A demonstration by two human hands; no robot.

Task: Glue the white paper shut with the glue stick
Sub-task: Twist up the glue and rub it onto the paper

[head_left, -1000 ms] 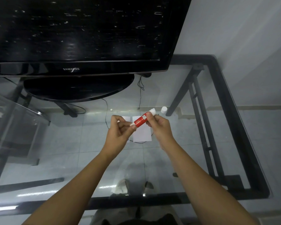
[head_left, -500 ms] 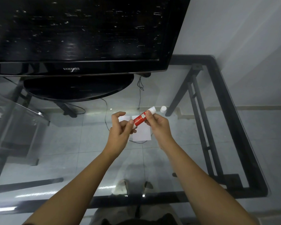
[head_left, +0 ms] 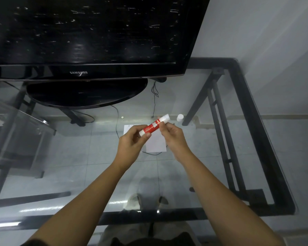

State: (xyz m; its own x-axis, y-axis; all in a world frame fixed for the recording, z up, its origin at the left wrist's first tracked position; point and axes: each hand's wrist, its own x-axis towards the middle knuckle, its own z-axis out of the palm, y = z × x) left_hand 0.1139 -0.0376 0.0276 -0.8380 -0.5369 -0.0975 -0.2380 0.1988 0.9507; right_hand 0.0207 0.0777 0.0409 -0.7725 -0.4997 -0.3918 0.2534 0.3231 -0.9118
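A: Nearest the camera, what are the hands doing?

B: Both grip the glue stick (head_left: 154, 125), held above the glass bench (head_left: 220, 157). The left hand (head_left: 132, 145) pinches the white base end, the right hand (head_left: 172, 136) grasps the barrel higher up. The far tip looks white and uncapped

A: So the step is winding the glue out?

B: That's my reading. Keep the right hand steady and twist only the base with the left; wind out just a little, since a long column would likely smear or snap

A: And the white paper (head_left: 156, 143)?

B: Flat on the bench just beyond and under the hands, partly hidden by them. I can't tell where its flap lies

A: Farther out?

B: A small white cap (head_left: 180, 117) stands past the paper to the right; mind it doesn't roll. Behind that, the television (head_left: 89, 41)
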